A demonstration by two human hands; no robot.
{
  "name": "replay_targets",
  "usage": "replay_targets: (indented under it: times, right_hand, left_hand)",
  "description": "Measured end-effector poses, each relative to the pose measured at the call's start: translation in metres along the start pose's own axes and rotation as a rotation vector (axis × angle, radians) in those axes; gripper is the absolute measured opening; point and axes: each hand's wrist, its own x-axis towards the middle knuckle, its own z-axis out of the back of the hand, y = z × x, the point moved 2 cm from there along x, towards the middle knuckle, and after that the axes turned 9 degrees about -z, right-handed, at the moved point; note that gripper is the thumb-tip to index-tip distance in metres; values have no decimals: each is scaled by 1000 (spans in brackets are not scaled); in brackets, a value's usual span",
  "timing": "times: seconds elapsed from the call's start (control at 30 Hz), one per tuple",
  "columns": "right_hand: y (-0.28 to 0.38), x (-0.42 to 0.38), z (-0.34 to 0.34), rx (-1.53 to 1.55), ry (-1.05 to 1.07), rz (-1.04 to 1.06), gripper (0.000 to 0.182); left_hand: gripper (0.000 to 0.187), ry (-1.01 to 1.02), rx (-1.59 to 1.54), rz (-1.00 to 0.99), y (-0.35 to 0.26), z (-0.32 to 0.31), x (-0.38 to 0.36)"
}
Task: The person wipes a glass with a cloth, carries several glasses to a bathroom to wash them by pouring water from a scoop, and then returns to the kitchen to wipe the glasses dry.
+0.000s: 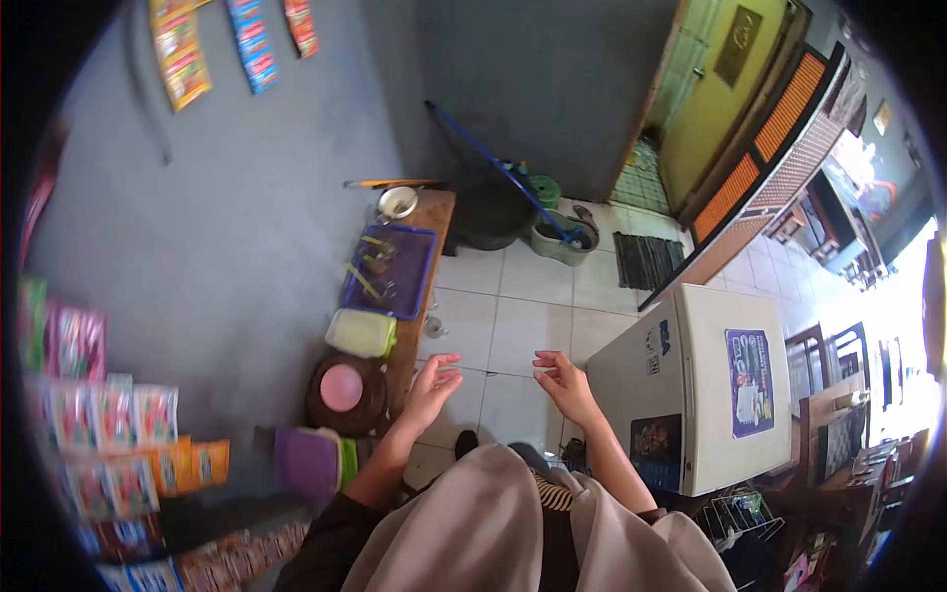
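Note:
My left hand (431, 389) hangs in the air above the tiled floor, its fingers apart and nothing in them. It is nearest to a wooden bench (435, 223) by the wall. My right hand (564, 383) is also raised over the floor, fingers loosely curled and apart, holding nothing, to the left of a fridge (725, 385). On the bench are a blue tray (430, 259) with items in it, a pale container with a green-yellow edge (362, 333), a round thing with a pink top (341, 388) and a white bowl (398, 202).
A blue-handled mop (493, 158) leans in a grey bucket (562, 255) beside a black tub (493, 219). A dark mat (648, 261) lies before the doorway. Sachet strips (113, 414) hang on the left wall. A wood-framed partition (760, 187) stands at the right.

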Motion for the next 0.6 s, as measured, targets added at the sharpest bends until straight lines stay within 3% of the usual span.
replay_targets:
  times: [0.13, 0.27, 0.5, 0.57, 0.6]
  right_hand:
    - [5, 50, 33, 36, -144, -23, 32]
    - [-35, 95, 74, 65, -228, -80, 31]
    - [-85, 199, 198, 113, -341, -242, 28]
    - [-105, 241, 232, 405, -378, -237, 26]
    - [-100, 262, 253, 338, -398, -232, 24]
  left_hand:
    - [28, 127, -71, 11, 5, -19, 105]
    - [27, 215, -87, 26, 23, -51, 195]
    - [27, 180, -12, 183, 38, -124, 375]
    - [28, 135, -115, 269, 32, -150, 429]
    - [27, 160, -120, 230, 24, -166, 455]
